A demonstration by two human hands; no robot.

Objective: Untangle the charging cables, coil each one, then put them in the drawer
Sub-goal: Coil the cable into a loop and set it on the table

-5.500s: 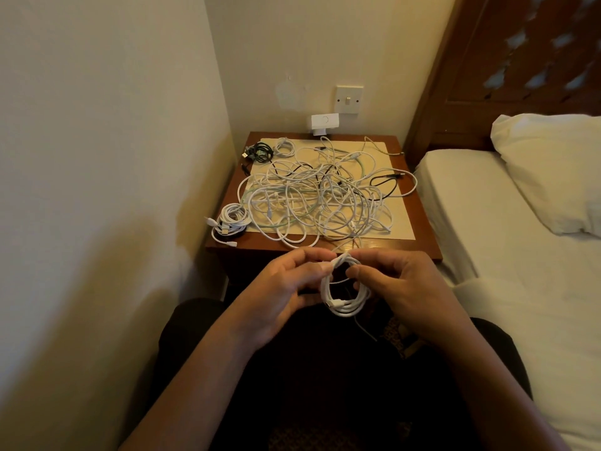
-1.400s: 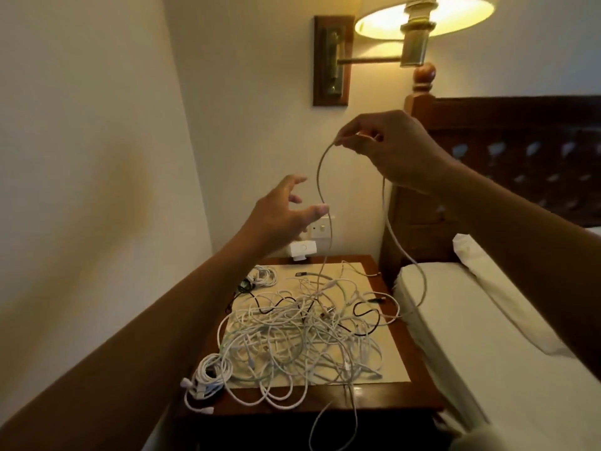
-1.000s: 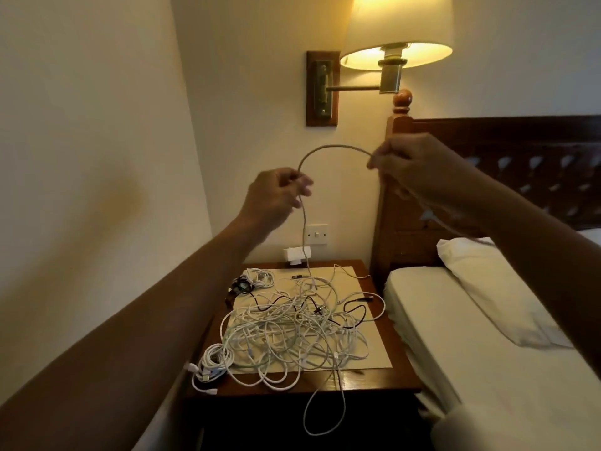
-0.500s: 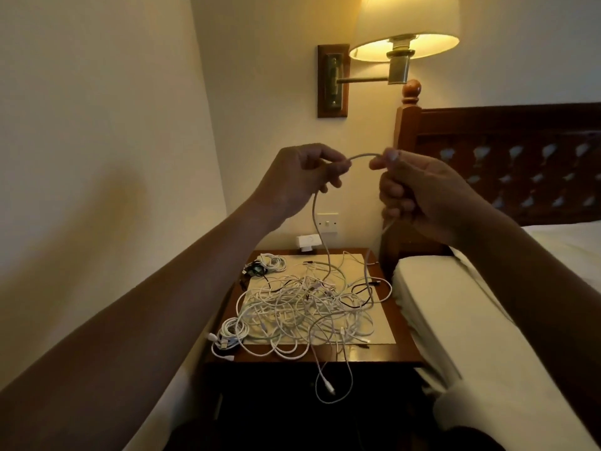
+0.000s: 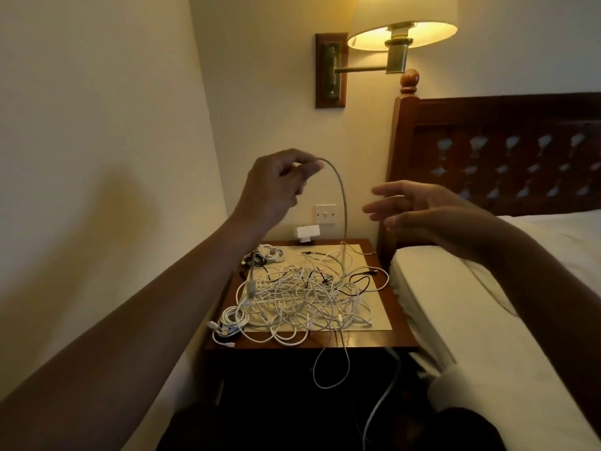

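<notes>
A tangle of white and black charging cables (image 5: 309, 296) covers the top of the wooden bedside table (image 5: 380, 340). My left hand (image 5: 276, 187) is raised above it and pinches one white cable (image 5: 343, 203), which arcs over and drops down into the tangle. My right hand (image 5: 419, 211) hovers to the right of that cable with straight, spread fingers and holds nothing. A coiled white cable (image 5: 231, 322) lies at the table's front left corner. Two more small coils, one black (image 5: 255, 260) and one white (image 5: 271, 252), sit at the back left. One loop hangs over the table's front edge.
A bed (image 5: 487, 304) with a dark wooden headboard (image 5: 504, 151) stands right of the table. A lit wall lamp (image 5: 400, 37) hangs above. A white adapter (image 5: 307, 232) and a wall switch (image 5: 325, 213) are behind the table. A wall runs close on the left.
My right hand has let go of the cable and opened, moving right and down. My left hand still pinches the cable and has shifted slightly left.
</notes>
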